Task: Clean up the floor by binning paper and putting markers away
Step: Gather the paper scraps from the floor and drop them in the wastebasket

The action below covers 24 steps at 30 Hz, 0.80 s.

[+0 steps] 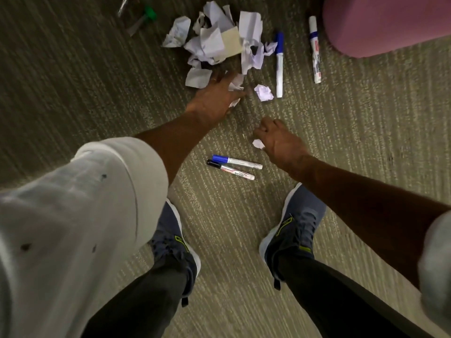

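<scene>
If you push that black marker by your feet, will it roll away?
Probably a little. The black marker is round and lies flat on the carpet, so a sideways push should roll it, though the ribbed pile would likely stop it soon. It touches the blue marker beside it, which may block it on that side.

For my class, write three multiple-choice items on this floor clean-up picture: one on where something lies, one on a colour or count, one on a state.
1. Where do the two markers that lie side by side rest?
A. on the carpet in front of the shoes
B. inside the paper pile
C. on the pink object

2. What colour is the cap of the marker beside the paper pile?
A. red
B. blue
C. yellow

3. What is the right hand doing?
A. gripping a marker
B. resting flat on a shoe
C. closing on a small paper scrap

Answers: A, the paired markers lie on carpet ahead of the shoes. B, the upright marker beside the paper pile has a blue cap. C, the right hand curls on a paper scrap.
</scene>
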{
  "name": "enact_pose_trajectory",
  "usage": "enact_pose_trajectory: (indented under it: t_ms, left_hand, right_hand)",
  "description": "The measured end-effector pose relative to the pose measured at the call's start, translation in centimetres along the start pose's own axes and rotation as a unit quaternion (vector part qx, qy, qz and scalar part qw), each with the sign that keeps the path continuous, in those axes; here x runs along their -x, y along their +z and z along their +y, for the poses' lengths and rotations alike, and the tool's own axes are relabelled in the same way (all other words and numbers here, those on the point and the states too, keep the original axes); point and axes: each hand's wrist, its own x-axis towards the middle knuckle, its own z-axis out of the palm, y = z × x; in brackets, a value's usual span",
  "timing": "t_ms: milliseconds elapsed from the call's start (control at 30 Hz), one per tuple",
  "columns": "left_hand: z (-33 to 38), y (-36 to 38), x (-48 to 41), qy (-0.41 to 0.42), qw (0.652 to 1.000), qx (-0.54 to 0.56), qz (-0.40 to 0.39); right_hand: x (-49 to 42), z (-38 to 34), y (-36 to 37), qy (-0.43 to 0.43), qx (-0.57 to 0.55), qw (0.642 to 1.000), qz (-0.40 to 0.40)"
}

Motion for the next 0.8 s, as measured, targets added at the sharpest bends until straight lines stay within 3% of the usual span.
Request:
enact_pose_trajectory:
  t_ms: [100, 200, 400, 467, 567, 667, 800]
  left_hand:
    - [-0.3, -0.4, 0.7, 0.021, 0.998, 0.043, 0.03]
    - [-0.4, -0.8, 2.2, 0.019, 0.991, 0.104, 0.077]
    - [-1.9, -1.6, 4.2, -0.048, 0.977, 0.162, 0.127]
    - [-2.6, -2.1, 3.8, -0.077, 0.98, 0.151, 0.108]
    - [-4.5, -1.9, 3.0, -0.041, 0.991, 0.109, 0.068]
    - [-6.1, -1.2, 3.0, -0.041, 0.996, 0.077, 0.036]
    - [-5.6, 0.4, 2.9, -0.078, 0.992, 0.082, 0.05]
  right_hand:
    - [0.0, -0.2, -1.0, 0.007, 0.012, 1.0, 0.018]
    - [-0.5, -0.7, -2.9, 0.026, 0.002, 0.996, 0.085]
    - [-4.4, 0.6, -5.1, 0.032, 0.007, 0.993, 0.115]
    - [-5.5, 0.8, -5.4, 0.03, 0.012, 0.994, 0.1]
    - [-6.7, 0.5, -5.9, 0.041, 0.008, 0.994, 0.104]
    - [-7.4, 0.1, -6.5, 0.052, -0.041, 0.986, 0.153]
    - [-8.6, 0.1, -8.0, 0.083, -0.111, 0.965, 0.224]
